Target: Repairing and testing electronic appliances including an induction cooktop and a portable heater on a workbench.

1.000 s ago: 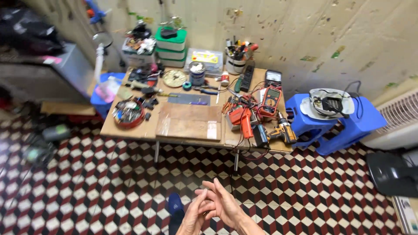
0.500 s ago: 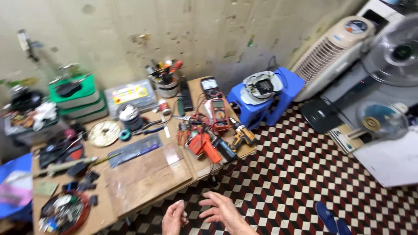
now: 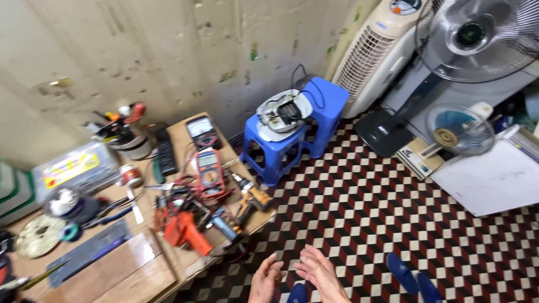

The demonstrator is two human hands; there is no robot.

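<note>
Hands open and empty, left hand (image 3: 266, 279) beside right hand (image 3: 321, 272), near cluttered workbench (image 3: 140, 269).

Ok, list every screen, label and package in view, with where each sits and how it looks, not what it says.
Grey meter: back of the wooden table, flat, pale rectangular screen.
Red meter: just in front of it, grey screen above a round dial.
Clear plastic case: far left of the table, yellow label with red marks.
Cooler panel: top of the white air cooler, round, orange-edged.
White flat box: on the floor, right, below the small fan.
</note>
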